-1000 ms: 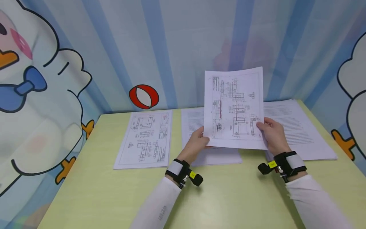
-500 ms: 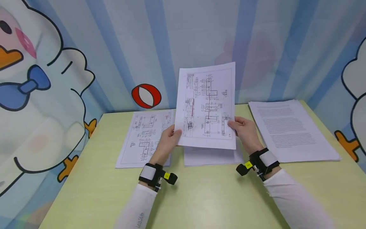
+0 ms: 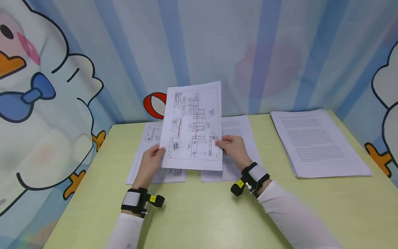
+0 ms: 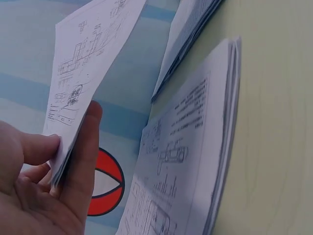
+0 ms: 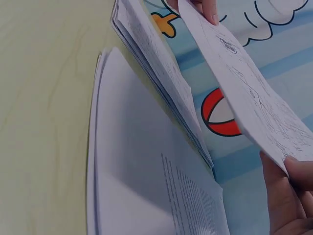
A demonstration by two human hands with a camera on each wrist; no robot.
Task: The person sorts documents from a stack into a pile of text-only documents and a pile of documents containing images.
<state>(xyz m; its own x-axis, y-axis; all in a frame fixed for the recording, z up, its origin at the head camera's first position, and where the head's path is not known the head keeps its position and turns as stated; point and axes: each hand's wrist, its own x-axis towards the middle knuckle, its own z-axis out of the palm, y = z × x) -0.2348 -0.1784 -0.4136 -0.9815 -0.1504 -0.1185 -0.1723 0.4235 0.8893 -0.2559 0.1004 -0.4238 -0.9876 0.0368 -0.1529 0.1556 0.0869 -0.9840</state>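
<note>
Both hands hold up a thin sheaf of technical drawings [image 3: 200, 103], tilted upright, with line drawings and red marks on its front sheet. My left hand [image 3: 150, 162] pinches the lower left edge between thumb and fingers; the left wrist view shows more than one sheet edge there. At the lower right edge, my right hand [image 3: 234, 151] pinches with its thumb in front. Beneath, partly covered from the head view, lies a stack of drawings [image 4: 195, 132] on the left. A middle stack of text pages [image 5: 132, 147] lies under the right hand.
A thicker stack of text pages [image 3: 326, 148] lies at the right of the pale yellow table [image 3: 199, 214]. A blue striped curtain [image 3: 224, 52] with cartoon prints hangs right behind the table's back edge.
Both hands have carried the drawings leftward, from between the middle and right stacks to over the gap between the left and middle stacks. Over the last half second the sheaf has also lowered.
</note>
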